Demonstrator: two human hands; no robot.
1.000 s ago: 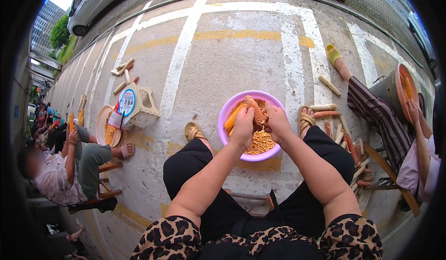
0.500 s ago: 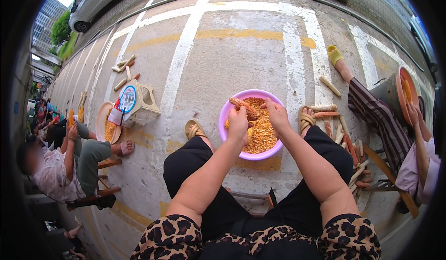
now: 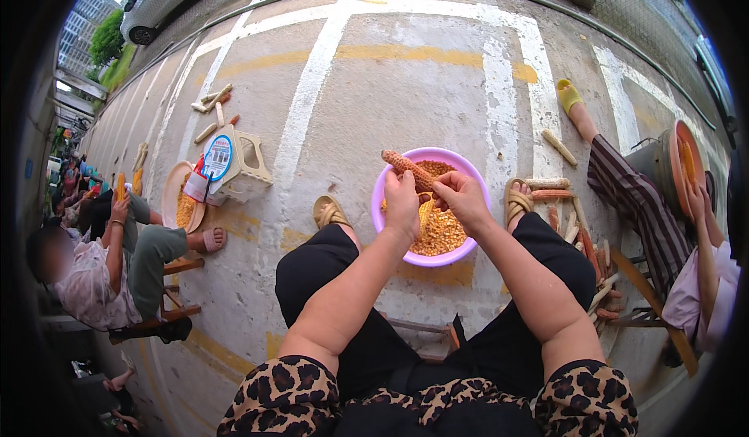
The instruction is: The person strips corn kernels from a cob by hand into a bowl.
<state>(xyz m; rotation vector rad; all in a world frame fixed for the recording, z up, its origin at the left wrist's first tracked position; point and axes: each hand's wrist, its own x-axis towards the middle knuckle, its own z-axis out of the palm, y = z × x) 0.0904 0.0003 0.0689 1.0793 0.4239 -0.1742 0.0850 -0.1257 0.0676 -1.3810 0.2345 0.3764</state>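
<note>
Over a round purple basin [image 3: 484,203], my left hand [image 3: 403,212] is closed around a reddish, mostly stripped corn cob [image 3: 402,162]. The cob tilts, its far end pointing up and left past the basin's rim. My right hand [image 3: 462,203] is closed at the cob's near end, thumb and fingers pinched against it. Just below, between my hands, a yellow ear of corn [image 3: 425,212] shows in part; the hands hide how it is held. Loose yellow kernels [image 3: 441,236] fill the basin's bottom.
Bare cobs [image 3: 591,254] lie heaped beside my right leg. At left are a beige plastic stool [image 3: 250,164] and a seated person [image 3: 97,281] with corn and a basin. Another person at right holds corn [image 3: 688,162] at an orange basin [image 3: 677,144].
My right hand has come in from slightly apart to touch the cob's near end. The cob has shifted a little up and left, showing more of its length.
</note>
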